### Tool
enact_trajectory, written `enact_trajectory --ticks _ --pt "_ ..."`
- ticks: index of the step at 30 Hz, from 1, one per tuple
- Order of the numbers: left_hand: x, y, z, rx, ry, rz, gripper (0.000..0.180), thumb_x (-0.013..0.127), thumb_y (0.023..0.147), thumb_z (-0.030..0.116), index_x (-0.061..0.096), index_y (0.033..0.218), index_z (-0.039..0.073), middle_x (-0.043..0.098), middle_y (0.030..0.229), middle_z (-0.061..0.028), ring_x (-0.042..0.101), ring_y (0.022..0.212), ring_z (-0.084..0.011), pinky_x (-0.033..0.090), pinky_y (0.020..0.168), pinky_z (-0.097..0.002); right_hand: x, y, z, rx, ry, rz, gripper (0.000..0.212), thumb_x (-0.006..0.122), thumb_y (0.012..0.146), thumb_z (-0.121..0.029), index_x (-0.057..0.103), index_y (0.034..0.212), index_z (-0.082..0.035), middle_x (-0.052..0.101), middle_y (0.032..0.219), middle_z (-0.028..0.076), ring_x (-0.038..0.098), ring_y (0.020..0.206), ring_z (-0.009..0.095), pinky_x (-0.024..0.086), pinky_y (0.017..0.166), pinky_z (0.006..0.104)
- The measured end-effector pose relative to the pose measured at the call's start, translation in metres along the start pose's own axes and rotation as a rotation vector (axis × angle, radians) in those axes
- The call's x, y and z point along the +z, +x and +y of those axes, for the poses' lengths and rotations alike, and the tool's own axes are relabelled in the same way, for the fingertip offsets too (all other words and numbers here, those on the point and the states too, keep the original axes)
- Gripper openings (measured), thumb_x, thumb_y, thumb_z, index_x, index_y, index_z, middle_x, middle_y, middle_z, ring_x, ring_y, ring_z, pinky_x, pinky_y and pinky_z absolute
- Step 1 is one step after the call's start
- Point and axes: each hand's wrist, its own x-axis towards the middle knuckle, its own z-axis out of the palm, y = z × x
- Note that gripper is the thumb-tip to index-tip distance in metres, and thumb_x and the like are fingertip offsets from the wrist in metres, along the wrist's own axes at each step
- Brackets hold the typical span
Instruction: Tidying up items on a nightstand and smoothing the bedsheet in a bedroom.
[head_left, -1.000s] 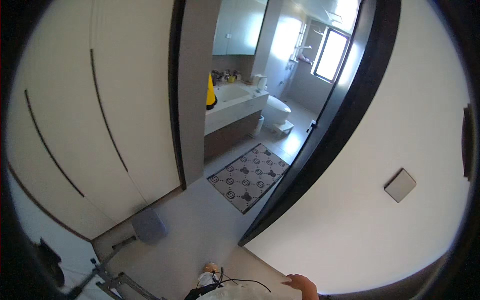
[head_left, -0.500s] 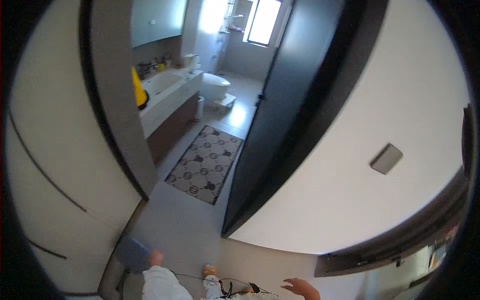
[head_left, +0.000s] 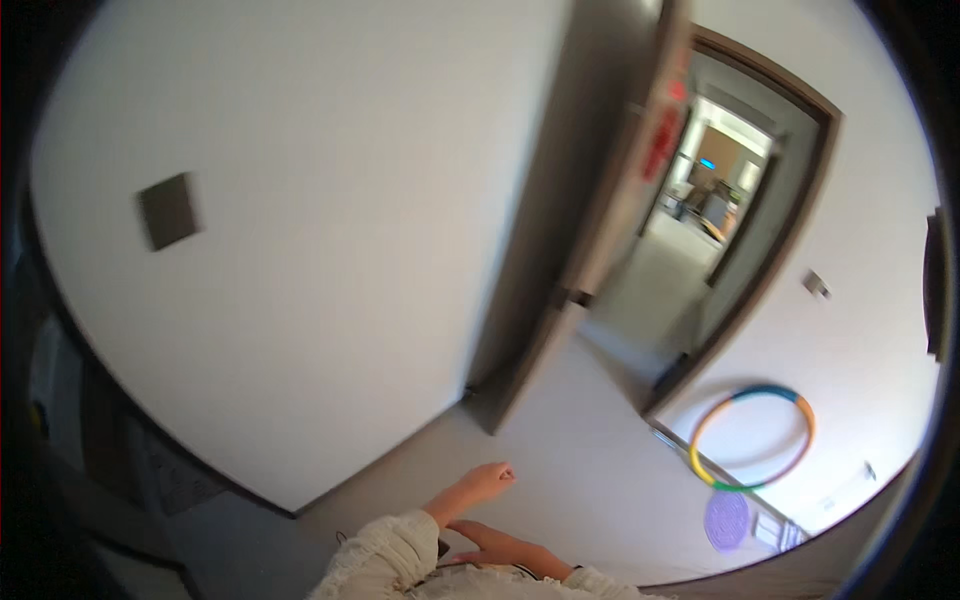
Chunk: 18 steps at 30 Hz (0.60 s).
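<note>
My left hand (head_left: 488,482) reaches forward past my body at the lower middle, its fingers curled in; nothing shows sticking out of it. Below it, close to my waist, lies my right hand (head_left: 495,548), its fingers stretched out toward the left. A small dark object (head_left: 442,548) shows beside its fingertips, partly hidden by my white sleeve (head_left: 385,550); I cannot tell whether the hand touches it. Both hands are apart from the door and the walls.
Ahead, a brown door (head_left: 560,310) stands ajar on a doorway to a corridor (head_left: 650,290). Against the right wall leans a multicoloured hoop (head_left: 752,488), with a purple round mat (head_left: 727,520) near it. A white wall (head_left: 330,250) fills the left.
The view has swung right, from the bathroom doorway to the brown door. My hands have come together before my waist. The blue-grey object beside my left hand is out of view.
</note>
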Motion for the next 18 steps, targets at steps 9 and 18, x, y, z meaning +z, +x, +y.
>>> enact_trajectory --ticks 9,18 --pt "0.217 0.177 0.204 0.192 -0.219 -0.908 0.035 0.048 0.088 0.037 0.055 0.108 0.008 0.061 0.099 -0.0058 0.059 0.092 -0.019 0.045 0.077 -0.0318 -0.133 -0.19 0.073 0.37 0.626 0.286 0.073 0.069 0.076 -0.032 0.034 0.131 0.001 0.048 0.125 0.011 0.045 0.112 0.019 0.036 0.094 0.0327" --pt "0.322 0.354 0.197 -0.529 -0.854 -1.101 0.03 0.046 0.091 0.031 0.056 0.108 0.009 0.06 0.105 -0.0029 0.058 0.096 -0.0153 0.046 0.079 -0.0268 -0.241 -0.237 0.203 0.18 0.797 0.707 0.061 0.066 0.079 -0.02 0.039 0.129 0.001 0.046 0.127 0.01 0.041 0.116 0.019 0.031 0.097 0.0315"
